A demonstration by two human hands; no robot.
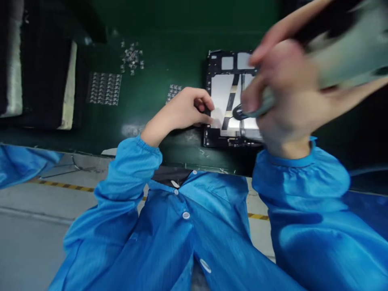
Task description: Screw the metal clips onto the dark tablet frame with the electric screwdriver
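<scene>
An opened tablet-like device point(218, 93), with a black frame, silvery inner panels and a dark ribbon strip, lies on the green bench. My left hand point(184, 109) grips its left edge, thumb and forefinger bent against the rim. Over the device's right part, my right hand point(287, 93) is closed around what looks like an electric screwdriver point(239, 112). Its dark rounded nose and thin tip point at the lower middle of the panel. Motion blurs this hand and the tool's body. Beyond it, another hand point(277, 36) reaches in from the top right, a finger by the device.
Left on the green bench point(157, 52) lie a pile of small metal parts point(132, 57) and a sheet of small parts in rows point(104, 89). A smaller such sheet point(173, 92) sits behind my left hand. Black bins point(45, 81) with pale edges stand at far left. A blurred pale shape point(351, 56) fills the upper right.
</scene>
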